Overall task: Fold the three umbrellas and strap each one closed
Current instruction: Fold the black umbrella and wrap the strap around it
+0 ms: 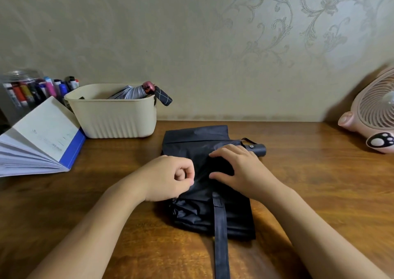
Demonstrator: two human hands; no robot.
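Observation:
A black umbrella (198,142) lies collapsed on the wooden table (319,193), its fabric spread loose and flat. Its handle (257,148) points to the right, and its long strap (220,240) trails toward me. My left hand (170,177) is curled and pinches the fabric at the umbrella's left edge. My right hand (238,167) rests on top of the fabric near the handle, fingers bent and pressing down. Two more umbrellas, a grey one (130,92) and a dark checked one (163,98), stick out of a cream bin (113,116) at the back left.
An open book with a blue cover (42,142) lies at the left. Behind it stands a clear jar of markers (27,91). A pink desk fan (375,112) sits at the right edge. A patterned wall closes off the back of the table.

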